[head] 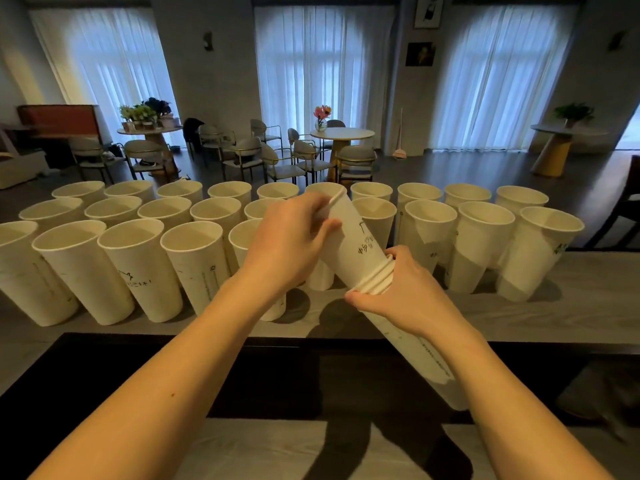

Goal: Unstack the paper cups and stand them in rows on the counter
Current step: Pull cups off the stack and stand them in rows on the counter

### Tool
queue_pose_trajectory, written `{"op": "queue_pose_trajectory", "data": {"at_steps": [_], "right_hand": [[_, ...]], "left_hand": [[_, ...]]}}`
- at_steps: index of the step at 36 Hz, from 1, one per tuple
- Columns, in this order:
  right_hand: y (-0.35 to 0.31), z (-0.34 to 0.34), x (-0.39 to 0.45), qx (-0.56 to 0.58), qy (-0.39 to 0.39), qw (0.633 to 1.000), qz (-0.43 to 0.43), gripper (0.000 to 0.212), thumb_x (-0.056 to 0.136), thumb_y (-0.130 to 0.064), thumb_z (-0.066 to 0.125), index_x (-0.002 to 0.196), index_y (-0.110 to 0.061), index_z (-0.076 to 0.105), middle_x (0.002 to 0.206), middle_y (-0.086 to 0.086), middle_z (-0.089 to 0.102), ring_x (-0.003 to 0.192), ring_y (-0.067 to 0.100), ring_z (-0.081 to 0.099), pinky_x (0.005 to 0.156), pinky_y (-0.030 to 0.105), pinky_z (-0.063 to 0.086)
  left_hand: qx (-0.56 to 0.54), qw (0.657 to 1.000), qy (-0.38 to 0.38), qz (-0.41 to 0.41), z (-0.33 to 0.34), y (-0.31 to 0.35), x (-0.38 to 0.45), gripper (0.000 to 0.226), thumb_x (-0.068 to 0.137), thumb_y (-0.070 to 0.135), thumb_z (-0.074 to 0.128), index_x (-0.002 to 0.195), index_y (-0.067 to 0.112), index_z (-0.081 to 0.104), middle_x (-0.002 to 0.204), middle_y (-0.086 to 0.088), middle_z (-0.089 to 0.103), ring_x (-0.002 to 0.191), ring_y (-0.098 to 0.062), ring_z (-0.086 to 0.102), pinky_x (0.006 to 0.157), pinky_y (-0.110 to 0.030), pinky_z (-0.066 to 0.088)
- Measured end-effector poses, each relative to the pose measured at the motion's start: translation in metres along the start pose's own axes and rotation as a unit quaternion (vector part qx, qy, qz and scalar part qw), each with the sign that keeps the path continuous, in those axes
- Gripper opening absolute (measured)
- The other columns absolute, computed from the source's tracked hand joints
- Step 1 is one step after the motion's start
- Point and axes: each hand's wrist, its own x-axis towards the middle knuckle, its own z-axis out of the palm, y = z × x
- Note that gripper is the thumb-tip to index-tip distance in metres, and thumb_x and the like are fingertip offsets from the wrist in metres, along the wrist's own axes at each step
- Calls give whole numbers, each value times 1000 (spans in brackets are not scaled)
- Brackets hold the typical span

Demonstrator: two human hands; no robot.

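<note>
Tilted stack of nested white paper cups held above the grey wood-grain counter. Right hand wraps the stacked rims; left hand grips the top white paper cup, fingers closed around its upper wall. Three rows of upright white paper cups stand behind.

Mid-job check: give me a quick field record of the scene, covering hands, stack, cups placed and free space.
left hand: grips the top white paper cup near its rim
right hand: holds the tilted stack of nested white paper cups at its rims
cups placed: three rows of upright white paper cups on the grey counter
free space: front row has a gap behind the hands
</note>
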Motion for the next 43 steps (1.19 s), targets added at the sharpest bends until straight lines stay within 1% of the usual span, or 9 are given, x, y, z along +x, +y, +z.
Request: {"op": "queue_pose_trajectory", "data": {"at_steps": [5, 11, 22, 25, 29, 33, 36, 39, 43], "right_hand": [[9, -4, -3, -94, -9, 993, 75, 99, 65, -65, 80, 139, -19, 33, 131, 2, 51, 116, 26, 54, 89, 47, 54], [14, 0, -5, -70, -6, 994, 86, 102, 63, -67, 80, 140, -20, 33, 133, 2, 52, 117, 24, 54, 90, 45, 55], [15, -5, -3, -2, -3, 997, 81, 112, 58, -68, 84, 143, -23, 28, 135, 2, 50, 120, 23, 52, 91, 39, 52], [18, -8, -4, 22, -1, 997, 80, 116, 57, -57, 91, 144, -18, 26, 134, 3, 49, 117, 22, 51, 90, 36, 49], [21, -13, -5, 34, 11, 997, 73, 107, 60, -48, 91, 141, -19, 27, 124, 0, 50, 109, 18, 52, 85, 33, 50], [26, -18, -9, 64, 45, 996, 44, 100, 58, -53, 90, 136, -23, 36, 117, -5, 59, 106, 17, 59, 88, 37, 53], [32, -23, -14, 77, 71, 994, 28, 93, 63, -51, 88, 138, -26, 38, 111, -9, 60, 100, 12, 59, 80, 30, 50], [39, -25, -19, 72, 67, 995, 29, 94, 61, -59, 83, 137, -29, 38, 109, -9, 60, 95, 10, 60, 76, 30, 52], [45, -28, -23, 62, 38, 997, 23, 98, 64, -63, 82, 141, -31, 31, 118, -7, 57, 100, 12, 58, 79, 34, 54]], "left_hand": [[76, 994, 46, 67, 1, 7, -4, 23, 96, 19, 56, 118, 14, 60, 111, -7, 68, 99, -25, 64, 72, -32, 49], [268, 953, -115, 82, 37, -13, -10, 28, 94, 19, 58, 122, 17, 56, 106, -6, 67, 99, -25, 65, 79, -38, 56], [269, 955, -100, 73, 51, -29, -6, 33, 94, 22, 60, 126, 17, 53, 112, -9, 67, 100, -27, 65, 79, -41, 57], [229, 969, -77, 49, 46, -21, -3, 42, 93, 32, 60, 132, 20, 50, 122, -6, 64, 110, -25, 61, 86, -38, 53], [106, 989, 3, 101, 39, 7, -7, 41, 95, 29, 56, 134, 19, 49, 127, 0, 62, 119, -16, 55, 95, -29, 46], [-117, 982, -150, 18, 53, 38, -11, 40, 100, 32, 49, 138, 22, 48, 131, 7, 60, 116, -3, 55, 88, -15, 43], [-100, 963, -248, -28, 70, 45, -6, 38, 102, 39, 40, 133, 21, 54, 123, 2, 64, 108, -10, 60, 81, -23, 43], [-105, 941, -317, -52, 75, 47, -1, 29, 102, 34, 42, 95, 23, 68, 84, 2, 68, 75, -10, 61, 69, -27, 46], [-121, 936, -325, -58, 76, 48, 0, 22, 97, 28, 55, 95, 21, 75, 83, 5, 72, 76, -6, 64, 71, -24, 50]]}}
